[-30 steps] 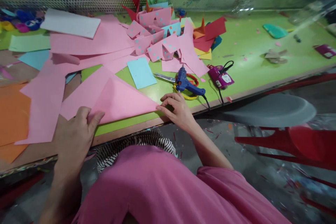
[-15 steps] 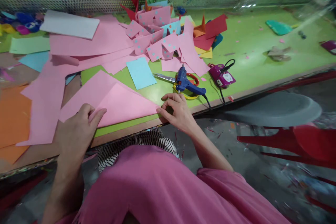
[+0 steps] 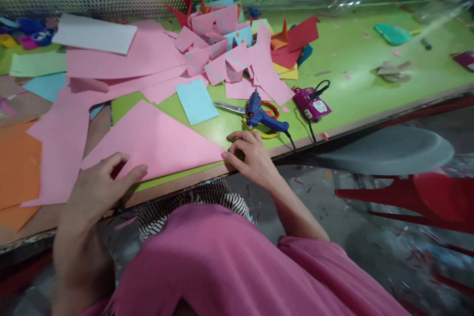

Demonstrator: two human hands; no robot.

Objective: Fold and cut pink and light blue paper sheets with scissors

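A pink paper sheet (image 3: pixel 151 140) folded into a triangle lies flat on the green table (image 3: pixel 351 89) near its front edge. My left hand (image 3: pixel 99 185) rests at the sheet's near left corner, fingers spread and partly lifted, thumb on the paper. My right hand (image 3: pixel 252 158) presses its curled fingertips on the triangle's right tip, holding it down. Just beyond that hand lie a blue glue gun (image 3: pixel 261 114) and scissors (image 3: pixel 237 108) with red and yellow handles.
More pink sheets (image 3: pixel 122 59), a light blue card (image 3: pixel 196 101), an orange sheet (image 3: pixel 17 168) and a heap of dotted pink folded pieces (image 3: pixel 218 49) cover the table. A purple gadget with a black cord (image 3: pixel 311 103) lies right. A red chair (image 3: pixel 425 202) stands at right.
The raised flap of the pink sheet has been laid flat into a single triangle. My left hand slid back toward me and opened its fingers. My right hand stayed on the tip.
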